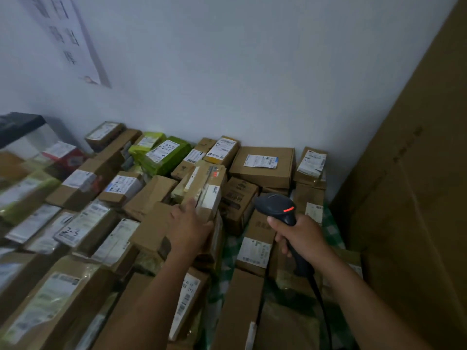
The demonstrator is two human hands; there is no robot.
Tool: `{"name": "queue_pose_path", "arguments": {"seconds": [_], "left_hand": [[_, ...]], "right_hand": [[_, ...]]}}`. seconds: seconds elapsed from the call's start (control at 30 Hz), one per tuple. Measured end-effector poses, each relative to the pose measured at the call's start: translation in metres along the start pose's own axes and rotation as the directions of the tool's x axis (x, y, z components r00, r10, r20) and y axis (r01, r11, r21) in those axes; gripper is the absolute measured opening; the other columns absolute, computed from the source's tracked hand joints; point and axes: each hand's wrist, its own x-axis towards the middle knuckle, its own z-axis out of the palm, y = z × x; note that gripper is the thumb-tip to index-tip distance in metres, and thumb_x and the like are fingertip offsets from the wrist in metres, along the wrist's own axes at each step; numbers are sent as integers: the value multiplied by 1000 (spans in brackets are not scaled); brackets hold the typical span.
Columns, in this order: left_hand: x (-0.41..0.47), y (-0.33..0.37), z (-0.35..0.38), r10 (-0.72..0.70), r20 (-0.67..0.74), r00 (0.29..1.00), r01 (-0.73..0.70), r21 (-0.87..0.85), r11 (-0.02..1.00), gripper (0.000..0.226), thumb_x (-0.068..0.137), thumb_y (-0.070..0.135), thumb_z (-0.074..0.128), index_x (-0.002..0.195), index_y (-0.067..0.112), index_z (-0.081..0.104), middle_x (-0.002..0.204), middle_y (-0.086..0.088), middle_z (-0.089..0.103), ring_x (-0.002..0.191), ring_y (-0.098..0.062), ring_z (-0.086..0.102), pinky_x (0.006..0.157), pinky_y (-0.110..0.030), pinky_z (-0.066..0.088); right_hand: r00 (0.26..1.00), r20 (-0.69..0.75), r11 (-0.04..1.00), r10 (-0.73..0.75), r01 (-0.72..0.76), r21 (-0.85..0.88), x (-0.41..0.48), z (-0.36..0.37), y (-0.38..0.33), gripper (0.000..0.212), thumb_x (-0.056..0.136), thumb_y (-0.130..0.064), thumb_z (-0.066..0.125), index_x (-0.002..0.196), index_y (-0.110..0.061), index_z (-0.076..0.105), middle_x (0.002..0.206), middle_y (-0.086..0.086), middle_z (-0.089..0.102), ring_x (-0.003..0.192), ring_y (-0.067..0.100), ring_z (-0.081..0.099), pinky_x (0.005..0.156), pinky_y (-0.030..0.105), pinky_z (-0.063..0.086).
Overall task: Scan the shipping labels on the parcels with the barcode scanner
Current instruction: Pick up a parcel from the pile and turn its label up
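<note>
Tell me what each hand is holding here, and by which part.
The right hand holds the barcode scanner by its handle. The left hand holds the tilted cardboard parcel by its near end.

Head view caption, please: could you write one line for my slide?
Right hand grips a barcode scanner while the left hand holds a tilted cardboard parcel among labelled parcels.
</note>
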Motion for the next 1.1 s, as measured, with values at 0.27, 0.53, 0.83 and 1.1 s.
{"name": "queue_pose_path", "arguments": {"seconds": [0.27,0.53,0.83,1.1], "left_hand": [[-35,48,25,245,64,967,-234,-144,962,82,79,49,71,148,35,28,143,-6,30,132,-26,32,107,-41,39],[-34,85,80,210,217,953,-199,-72,977,80,82,50,68,148,34,25,144,-11,31,131,-30,33,108,-41,33],[-23,74,115,116,460,880,-117,-27,993,78,92,46,58,154,30,12,142,-15,30,130,-36,33,107,-44,34],[30,77,94,265,150,952,-252,-102,962,49,96,32,58,141,20,44,142,-6,41,126,-23,45,104,-34,41]], "right_hand": [[980,-198,997,24,-8,79,5,-26,17,30,90,-33,66,79,-5,62,61,10,62,41,17,55,41,26,44],[966,-239,985,94,-54,166,15,-46,35,29,91,-29,66,82,-3,62,59,9,60,41,15,53,40,26,43],[976,-214,993,35,-10,117,43,-41,33,24,90,-32,67,83,-9,62,64,10,63,47,23,56,46,30,45],[977,-215,996,14,5,86,85,-41,9,38,89,-38,67,78,-1,66,64,16,66,46,24,57,45,28,46]]}}
